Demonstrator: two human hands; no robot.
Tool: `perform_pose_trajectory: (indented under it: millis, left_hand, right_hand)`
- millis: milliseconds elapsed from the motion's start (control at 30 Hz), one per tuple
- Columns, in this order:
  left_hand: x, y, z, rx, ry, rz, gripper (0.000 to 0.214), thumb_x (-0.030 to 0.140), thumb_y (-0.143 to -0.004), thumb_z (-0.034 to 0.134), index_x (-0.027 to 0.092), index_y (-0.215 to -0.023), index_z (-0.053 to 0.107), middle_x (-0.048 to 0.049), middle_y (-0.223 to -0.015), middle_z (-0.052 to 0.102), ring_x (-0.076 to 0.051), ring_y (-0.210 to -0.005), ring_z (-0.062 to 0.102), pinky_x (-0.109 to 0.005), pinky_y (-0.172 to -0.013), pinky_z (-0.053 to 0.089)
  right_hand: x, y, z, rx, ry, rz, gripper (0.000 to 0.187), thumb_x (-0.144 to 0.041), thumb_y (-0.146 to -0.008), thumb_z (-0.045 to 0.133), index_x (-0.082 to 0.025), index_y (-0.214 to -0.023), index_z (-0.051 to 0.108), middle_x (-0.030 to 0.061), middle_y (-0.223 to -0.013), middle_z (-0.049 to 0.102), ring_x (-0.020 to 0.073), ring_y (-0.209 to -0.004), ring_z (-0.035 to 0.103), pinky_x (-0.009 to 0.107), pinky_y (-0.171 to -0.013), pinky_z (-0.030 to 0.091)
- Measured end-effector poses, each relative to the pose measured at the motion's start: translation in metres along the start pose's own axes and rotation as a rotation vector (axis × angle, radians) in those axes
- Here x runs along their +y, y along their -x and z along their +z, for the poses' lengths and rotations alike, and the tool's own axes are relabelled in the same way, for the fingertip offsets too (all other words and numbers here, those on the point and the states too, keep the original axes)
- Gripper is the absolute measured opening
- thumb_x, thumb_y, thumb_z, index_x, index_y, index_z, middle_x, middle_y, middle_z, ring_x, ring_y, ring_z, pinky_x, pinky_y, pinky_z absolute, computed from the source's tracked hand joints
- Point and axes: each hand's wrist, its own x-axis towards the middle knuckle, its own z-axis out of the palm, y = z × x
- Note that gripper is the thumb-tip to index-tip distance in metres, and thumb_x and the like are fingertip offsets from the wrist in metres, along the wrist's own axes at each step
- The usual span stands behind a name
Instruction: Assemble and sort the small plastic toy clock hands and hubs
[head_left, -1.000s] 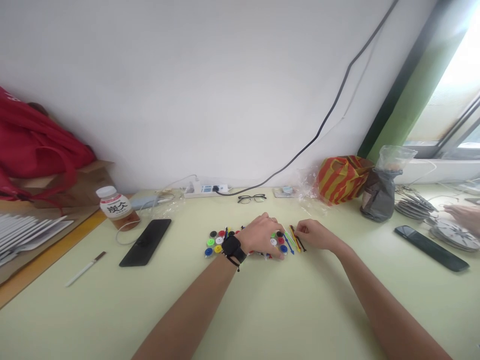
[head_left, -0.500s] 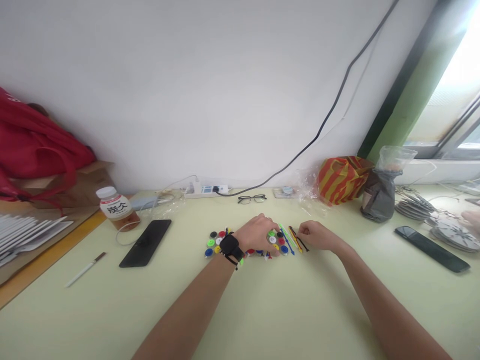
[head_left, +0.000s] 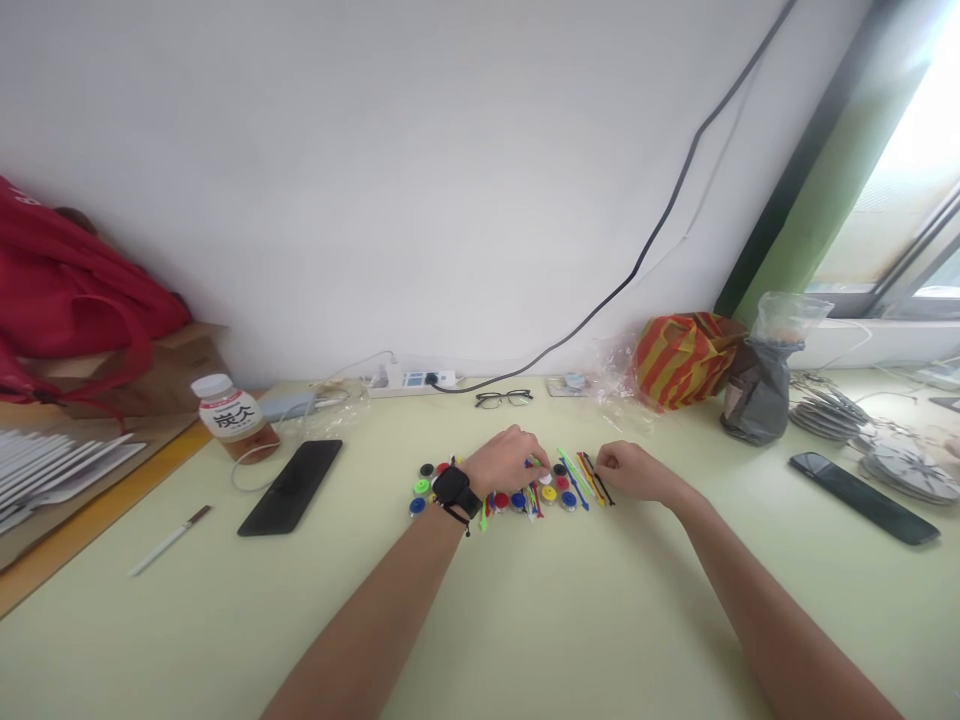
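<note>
My left hand (head_left: 506,463), a black watch (head_left: 454,488) on its wrist, reaches over a spread of small coloured discs and plastic arrows. Its fingers are bent together above a bunch of mixed arrows (head_left: 533,498); what they hold is hidden. A blue disc (head_left: 568,501) and a yellow disc (head_left: 549,494) lie just right of that bunch. My right hand (head_left: 626,470) rests on the table with fingers curled closed, beside a black arrow (head_left: 604,487). Left of it lie yellow arrows (head_left: 589,479) and a blue arrow (head_left: 577,489). Whether the right fingers grip anything is hidden.
Eyeglasses (head_left: 504,399) and a power strip (head_left: 412,384) are by the wall. To the left are a phone (head_left: 291,488), a bottle (head_left: 234,420) and a pen-like stick (head_left: 171,540). On the right stand a striped bag (head_left: 686,360), a grey bag (head_left: 759,390) and a dark phone-like slab (head_left: 862,497).
My left hand's fingers have drawn in and shifted slightly left, uncovering more discs and the bunch of arrows. My right hand has hardly moved.
</note>
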Motion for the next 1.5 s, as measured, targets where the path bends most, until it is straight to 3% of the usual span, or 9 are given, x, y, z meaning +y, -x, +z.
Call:
perform_pose_trajectory:
  millis: [300,433,633,767,867,1100,1267,1500]
  left_hand:
    - [0.000,-0.001,0.001,-0.001,-0.005,-0.014,0.027,0.043,-0.094,0.063,0.025,-0.107,0.078,-0.0078,-0.108,0.074,-0.029,-0.112,0.061,-0.036,-0.089,0.049]
    - [0.009,0.000,-0.003,0.009,-0.012,-0.017,0.035,0.044,-0.094,0.062,0.024,-0.121,0.071,-0.0095,-0.117,0.071,-0.030,-0.114,0.060,-0.038,-0.090,0.050]
    - [0.019,-0.002,-0.005,-0.058,-0.031,-0.015,0.045,0.052,-0.090,0.065,0.022,-0.124,0.070,-0.0113,-0.121,0.070,-0.033,-0.117,0.058,-0.041,-0.095,0.049]
    - [0.022,-0.002,-0.005,-0.042,-0.028,-0.024,0.044,0.046,-0.093,0.063,0.021,-0.128,0.067,-0.0114,-0.123,0.069,-0.032,-0.118,0.057,-0.040,-0.095,0.049]
    - [0.026,-0.002,-0.001,0.014,-0.013,0.009,0.042,0.046,-0.094,0.061,0.025,-0.131,0.066,-0.0090,-0.122,0.067,-0.030,-0.115,0.057,-0.039,-0.095,0.048]
    - [0.029,-0.006,0.016,0.014,-0.057,0.085,0.031,0.052,-0.093,0.065,0.027,-0.105,0.078,-0.0083,-0.111,0.068,-0.029,-0.108,0.057,-0.040,-0.093,0.046]
    - [0.026,-0.007,0.017,0.011,-0.053,0.070,0.037,0.055,-0.091,0.066,0.024,-0.110,0.076,-0.0104,-0.112,0.068,-0.031,-0.110,0.055,-0.040,-0.094,0.046]
    - [0.031,-0.005,0.015,0.023,-0.051,0.057,0.041,0.057,-0.090,0.067,0.028,-0.117,0.073,-0.0090,-0.113,0.066,-0.030,-0.112,0.053,-0.042,-0.098,0.044]
  right_hand:
    - [0.000,0.000,0.001,-0.014,0.004,-0.001,0.015,-0.028,-0.084,0.061,-0.020,-0.072,0.063,0.0047,-0.080,0.072,0.0176,-0.071,0.062,0.026,-0.062,0.041]
    - [-0.002,0.002,0.000,-0.006,0.005,0.009,0.015,-0.027,-0.083,0.060,-0.020,-0.070,0.060,0.0036,-0.077,0.071,0.0165,-0.068,0.060,0.025,-0.060,0.040]
    - [-0.005,0.004,-0.006,0.066,0.015,0.043,0.013,-0.023,-0.085,0.054,-0.021,-0.072,0.055,0.0029,-0.069,0.069,0.0155,-0.063,0.060,0.024,-0.057,0.040]
    - [-0.005,0.003,-0.005,0.148,0.071,0.064,0.016,-0.020,-0.081,0.057,-0.022,-0.068,0.047,0.0024,-0.067,0.064,0.0148,-0.060,0.056,0.025,-0.055,0.036]
    - [-0.007,0.003,0.000,0.180,0.115,0.035,0.019,-0.017,-0.076,0.061,-0.022,-0.065,0.046,0.0020,-0.069,0.063,0.0148,-0.062,0.052,0.026,-0.056,0.032]
    - [-0.014,0.006,0.002,0.141,0.109,-0.071,0.016,-0.024,-0.083,0.060,-0.022,-0.069,0.052,0.0020,-0.072,0.066,0.0158,-0.065,0.055,0.027,-0.059,0.035]
    - [-0.016,0.007,0.001,0.119,0.049,-0.134,0.019,-0.033,-0.092,0.053,-0.023,-0.076,0.053,0.0021,-0.075,0.067,0.0160,-0.066,0.057,0.027,-0.061,0.040]
    - [-0.023,0.009,0.010,0.080,-0.051,-0.212,0.012,-0.032,-0.089,0.055,-0.022,-0.083,0.055,0.0006,-0.077,0.065,0.0159,-0.067,0.057,0.026,-0.060,0.040]
